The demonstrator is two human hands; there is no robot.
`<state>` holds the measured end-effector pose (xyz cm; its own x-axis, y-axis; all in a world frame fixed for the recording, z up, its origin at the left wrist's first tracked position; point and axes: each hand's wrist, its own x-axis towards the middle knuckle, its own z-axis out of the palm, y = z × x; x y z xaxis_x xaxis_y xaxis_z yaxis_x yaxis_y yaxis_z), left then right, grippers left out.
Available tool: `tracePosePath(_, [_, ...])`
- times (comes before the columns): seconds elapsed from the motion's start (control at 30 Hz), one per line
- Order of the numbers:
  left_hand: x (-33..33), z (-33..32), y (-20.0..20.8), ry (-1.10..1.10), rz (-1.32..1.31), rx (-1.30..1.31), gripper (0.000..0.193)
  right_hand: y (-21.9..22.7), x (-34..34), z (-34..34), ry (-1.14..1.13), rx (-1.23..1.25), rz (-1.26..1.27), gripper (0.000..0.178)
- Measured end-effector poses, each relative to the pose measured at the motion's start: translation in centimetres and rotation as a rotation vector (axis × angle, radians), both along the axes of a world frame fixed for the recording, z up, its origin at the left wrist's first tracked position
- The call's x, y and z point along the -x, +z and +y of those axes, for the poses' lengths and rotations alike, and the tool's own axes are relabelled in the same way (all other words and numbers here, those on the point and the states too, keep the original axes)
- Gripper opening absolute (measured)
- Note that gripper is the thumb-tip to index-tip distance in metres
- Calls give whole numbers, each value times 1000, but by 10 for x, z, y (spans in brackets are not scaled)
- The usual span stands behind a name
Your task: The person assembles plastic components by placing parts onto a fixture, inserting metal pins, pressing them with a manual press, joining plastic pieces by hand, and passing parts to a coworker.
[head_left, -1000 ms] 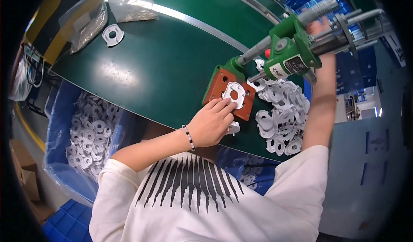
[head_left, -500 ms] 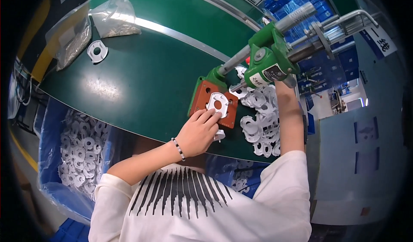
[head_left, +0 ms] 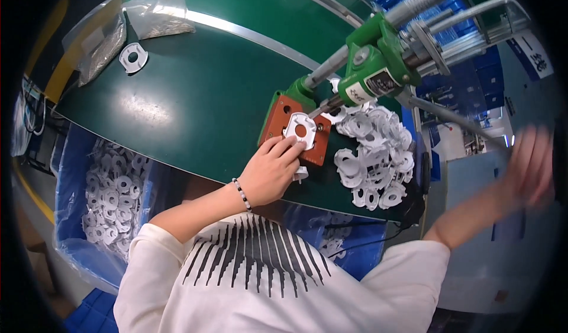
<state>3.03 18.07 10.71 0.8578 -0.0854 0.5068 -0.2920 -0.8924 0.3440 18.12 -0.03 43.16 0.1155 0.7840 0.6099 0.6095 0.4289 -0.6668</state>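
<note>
A white plastic ring-shaped part (head_left: 304, 124) sits on the orange fixture block (head_left: 273, 120) of a green hand press (head_left: 371, 46). My left hand (head_left: 269, 168) holds the part by its near edge, fingertips on it; my thumb is hidden. The press's metal plunger (head_left: 329, 104) reaches down to the part's far side; whether it touches, I cannot tell. Out to the right, my right hand (head_left: 531, 166) is smeared by motion, its fingers closed round the end of the press lever (head_left: 452, 117). Another white part (head_left: 301, 174) shows beside my left hand.
White parts lie heaped (head_left: 378, 149) right of the press. One lone part (head_left: 134, 58) and clear bags (head_left: 157, 16) of small pieces are at the far left of the green table (head_left: 195, 96). A blue lined bin (head_left: 71, 197) of parts stands at left, another (head_left: 364, 256) below the table.
My right hand has swung outward to the right from beside the press, and the lever now shows stretched out. The plunger has come down towards the part. My left hand stays on the part.
</note>
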Motion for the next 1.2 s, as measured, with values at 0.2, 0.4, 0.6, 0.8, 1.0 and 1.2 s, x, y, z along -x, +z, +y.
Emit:
tracePosePath(0.2, [6, 1, -5, 7, 15, 4, 23, -223, 94, -12, -91, 345, -1085, 16])
tracePosePath(0.4, [-10, 5, 1, -67, -16, -22, 24, -288, 68, -4, -385, 10, -1005, 12])
tracePosePath(0.6, [-9, 3, 10, -54, -31, -59, 23, -250, 81, -13, -266, 11, -895, 17])
tracePosePath(0.8, [9, 5, 1, -64, 44, -58, 28, -44, 45, 0, 514, 202, -570, 31])
tracePosePath(1.0, [2, -4, 14, -101, 21, -45, 19, 13, -172, 75, -665, -447, -177, 13])
tracePosePath(1.2, [-5, 11, 8, -99, 20, 38, 16, -156, -188, 119, -156, 77, 1017, 19])
